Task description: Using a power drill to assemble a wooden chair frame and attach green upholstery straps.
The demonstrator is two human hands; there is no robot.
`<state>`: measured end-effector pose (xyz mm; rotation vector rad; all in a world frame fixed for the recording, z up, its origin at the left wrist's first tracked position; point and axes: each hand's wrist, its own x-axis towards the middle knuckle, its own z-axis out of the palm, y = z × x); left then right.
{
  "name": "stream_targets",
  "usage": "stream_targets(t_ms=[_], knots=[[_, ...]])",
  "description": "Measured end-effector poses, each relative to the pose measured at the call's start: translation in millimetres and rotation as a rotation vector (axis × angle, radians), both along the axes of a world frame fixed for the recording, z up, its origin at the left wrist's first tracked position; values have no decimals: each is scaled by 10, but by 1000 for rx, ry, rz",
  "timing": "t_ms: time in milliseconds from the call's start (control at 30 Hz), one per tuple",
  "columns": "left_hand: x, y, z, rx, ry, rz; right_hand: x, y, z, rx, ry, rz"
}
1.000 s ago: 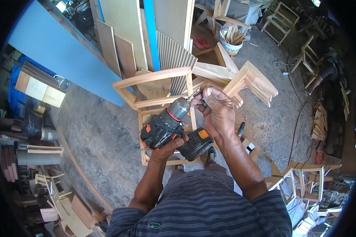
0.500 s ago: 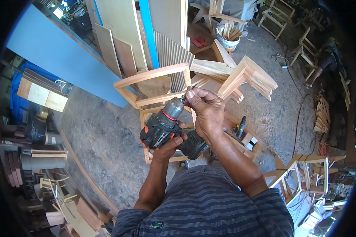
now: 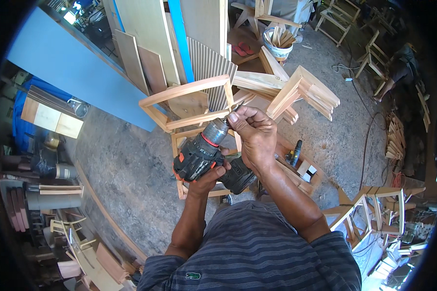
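In front of the striped shirt [image 3: 250,242] we see the drill [image 3: 197,156] held in midair. Its long axis runs obliquely: the chuck [image 3: 215,131] points forward and to the person's right, while the battery [image 3: 239,175] lies rearward and to the right. The left hand [image 3: 209,180] grasps the handle; the right hand [image 3: 257,138] pinches a slender bit [image 3: 239,105] at the chuck, its fingers hiding whether the shank is seated. Beyond and below, we find a wooden frame [image 3: 187,89] over the concrete floor [image 3: 116,160]. Farther off, we note stacked lumber [image 3: 311,87] and a bucket [image 3: 278,52] of wood strips.
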<state>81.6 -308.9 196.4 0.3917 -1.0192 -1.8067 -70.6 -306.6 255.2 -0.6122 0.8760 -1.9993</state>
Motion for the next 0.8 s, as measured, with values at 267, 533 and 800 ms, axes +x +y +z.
stream_targets(t_ms=[267,533,800], knots=[[100,-54,-17,0,3,19,-273,51,-143,26,-281,97],[108,-126,66,-48,29,-16,-73,0,-86,4,-190,231],[142,-151,94,-35,34,19,-85,-56,113,-86,26,93]])
